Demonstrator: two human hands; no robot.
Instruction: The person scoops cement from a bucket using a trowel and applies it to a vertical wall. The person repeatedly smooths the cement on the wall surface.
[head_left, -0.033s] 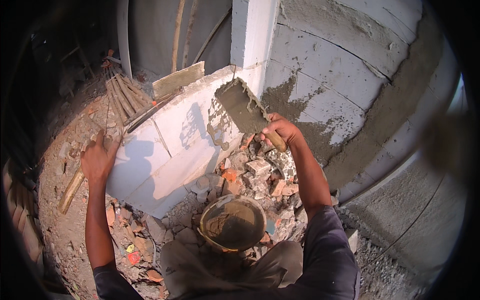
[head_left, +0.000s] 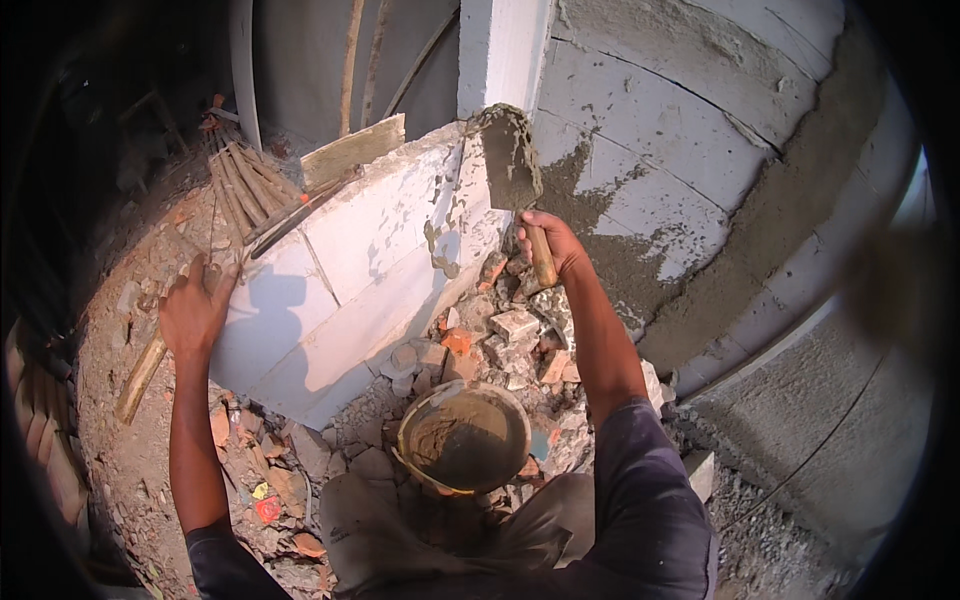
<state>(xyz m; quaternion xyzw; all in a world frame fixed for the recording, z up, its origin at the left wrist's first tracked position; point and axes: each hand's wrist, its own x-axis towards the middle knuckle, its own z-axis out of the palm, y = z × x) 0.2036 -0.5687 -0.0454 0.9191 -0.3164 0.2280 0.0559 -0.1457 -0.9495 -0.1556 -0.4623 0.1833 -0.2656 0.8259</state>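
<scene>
Trowel (head_left: 512, 165) clamped in the right hand (head_left: 553, 240), fingers wrapped round its grip, blade pointed away from the body. Mortar is carried thickest along the blade's far end, beyond the right hand, where the low block wall (head_left: 345, 345) meets the white column (head_left: 505, 60); contact between blade and block cannot be told. Left hand (head_left: 195, 312) is spread at the wall's other end, well apart from the right; whether the wooden shaft (head_left: 140, 385) just below it is touched cannot be made out.

For clean spreading, the wrist is best kept firm and the blade tilted slightly, so that mortar is pressed on rather than flung. Short strokes are advised: splashes (head_left: 440, 255) are seen left of the right hand, and any drips would be lost into the rubble (head_left: 515, 325) below it. Left palm should be leaned on lightly.

Bucket (head_left: 407, 425) stands between the forearms, nearer the body, with mortar inside; small loads are judged easiest to control. Right of the right hand, the adjoining wall's mortar patch (head_left: 570, 195) should be kept clear of the forearm.
</scene>
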